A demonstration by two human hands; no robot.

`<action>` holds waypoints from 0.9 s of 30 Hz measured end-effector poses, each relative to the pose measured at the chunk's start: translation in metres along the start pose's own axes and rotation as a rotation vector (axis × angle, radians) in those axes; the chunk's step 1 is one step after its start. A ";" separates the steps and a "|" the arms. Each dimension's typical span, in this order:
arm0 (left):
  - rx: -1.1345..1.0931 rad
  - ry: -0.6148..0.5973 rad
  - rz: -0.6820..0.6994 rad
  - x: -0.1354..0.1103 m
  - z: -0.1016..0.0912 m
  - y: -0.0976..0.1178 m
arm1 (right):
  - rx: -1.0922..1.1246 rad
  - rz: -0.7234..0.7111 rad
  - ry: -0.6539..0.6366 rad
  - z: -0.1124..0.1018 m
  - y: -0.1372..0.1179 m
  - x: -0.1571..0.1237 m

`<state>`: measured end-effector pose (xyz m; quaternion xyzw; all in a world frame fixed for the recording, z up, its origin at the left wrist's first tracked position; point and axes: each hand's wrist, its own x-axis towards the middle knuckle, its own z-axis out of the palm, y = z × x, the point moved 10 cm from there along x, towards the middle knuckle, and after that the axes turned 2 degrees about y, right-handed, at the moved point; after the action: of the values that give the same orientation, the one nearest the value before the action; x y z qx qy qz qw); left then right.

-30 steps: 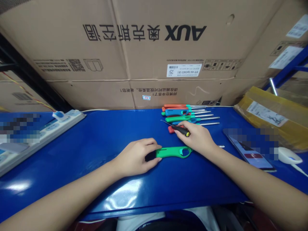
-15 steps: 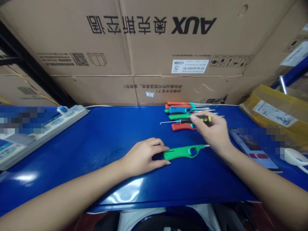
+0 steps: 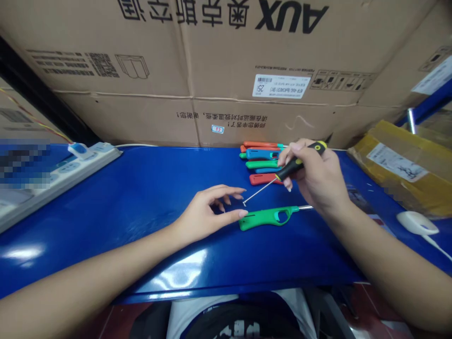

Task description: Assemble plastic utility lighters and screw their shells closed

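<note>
Right-hand grip: the right hand [image 3: 319,181] is closed around the black-and-yellow handle of a small screwdriver [image 3: 295,164], fingers wrapped near the middle, which looks suited to steering the tip finely.
Screwdriver axis: it runs diagonally, yellow cap up and to the right, thin shaft down and to the left, tip just above the butt end of the green lighter [image 3: 267,218].
Left-hand grip: the left hand [image 3: 205,214] holds nothing; its fingers are spread, thumb tip touching the lighter's butt end, seemingly to steady it.
Lighter position: it lies flat on the blue table [image 3: 141,188] between the hands.
Lighter axis: roughly left to right, handle left, metal nozzle right, under the right hand.
Behind: a row of coloured lighters [image 3: 263,162] lies near the cardboard box [image 3: 212,70].
</note>
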<state>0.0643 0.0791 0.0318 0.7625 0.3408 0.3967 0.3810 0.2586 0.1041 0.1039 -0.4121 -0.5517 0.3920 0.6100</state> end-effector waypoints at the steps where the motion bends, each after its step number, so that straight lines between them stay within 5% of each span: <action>1: -0.029 0.001 0.003 0.000 0.000 0.001 | 0.004 0.009 -0.001 0.001 0.005 -0.002; 13: -0.070 0.052 -0.050 0.000 -0.003 -0.007 | 0.034 0.094 0.056 -0.005 0.039 -0.009; 27: 0.111 0.001 0.188 -0.002 0.001 0.016 | -0.028 0.000 -0.013 0.000 0.031 -0.016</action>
<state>0.0680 0.0693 0.0438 0.8107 0.2894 0.4116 0.2992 0.2561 0.1002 0.0689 -0.4179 -0.5611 0.3868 0.6008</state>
